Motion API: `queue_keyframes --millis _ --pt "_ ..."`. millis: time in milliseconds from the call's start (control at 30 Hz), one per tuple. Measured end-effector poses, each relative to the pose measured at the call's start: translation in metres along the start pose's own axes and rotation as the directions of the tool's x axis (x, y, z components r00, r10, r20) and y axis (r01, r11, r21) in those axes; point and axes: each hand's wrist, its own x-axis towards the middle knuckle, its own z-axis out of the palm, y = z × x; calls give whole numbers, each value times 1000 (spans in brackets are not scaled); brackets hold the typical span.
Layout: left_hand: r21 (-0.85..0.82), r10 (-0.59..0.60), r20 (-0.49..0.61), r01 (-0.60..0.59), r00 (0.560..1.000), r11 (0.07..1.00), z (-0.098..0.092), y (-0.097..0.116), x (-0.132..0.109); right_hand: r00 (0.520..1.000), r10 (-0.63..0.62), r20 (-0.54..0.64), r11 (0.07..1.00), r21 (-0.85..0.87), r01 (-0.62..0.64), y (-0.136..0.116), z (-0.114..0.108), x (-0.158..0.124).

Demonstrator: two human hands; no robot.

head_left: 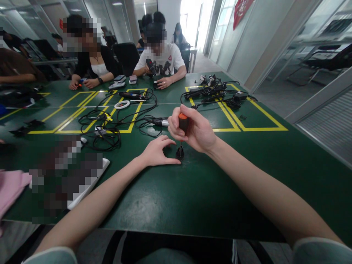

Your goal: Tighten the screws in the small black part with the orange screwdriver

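Black part [180, 154] stands on the green table [154, 216], near you. Your right hand [196, 128] grips the screwdriver [183, 123], tip at the part. Your left hand [156, 152] curls around it, maybe touching. Turning looks unfinished.

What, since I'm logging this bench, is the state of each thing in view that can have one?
Left hand, open, curved beside the black part
Right hand, closed around the screwdriver
Screwdriver, near upright, tip down
Black part, standing on the table
Right cable pile, tangled
Silver-ended tool, lying down
Co-worker's dark tool, held
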Motion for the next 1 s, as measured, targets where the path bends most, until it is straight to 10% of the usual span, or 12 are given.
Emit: queue_keyframes --millis 567,1000 --pt "115 118 39 -122 992 986 14 25 1 999 -33 9 999 14 33 -2 0 -1" --pt "-36 62 94 -58 994 998 0 5 1 995 -83 -62 994 -82 78 0 -2 2"
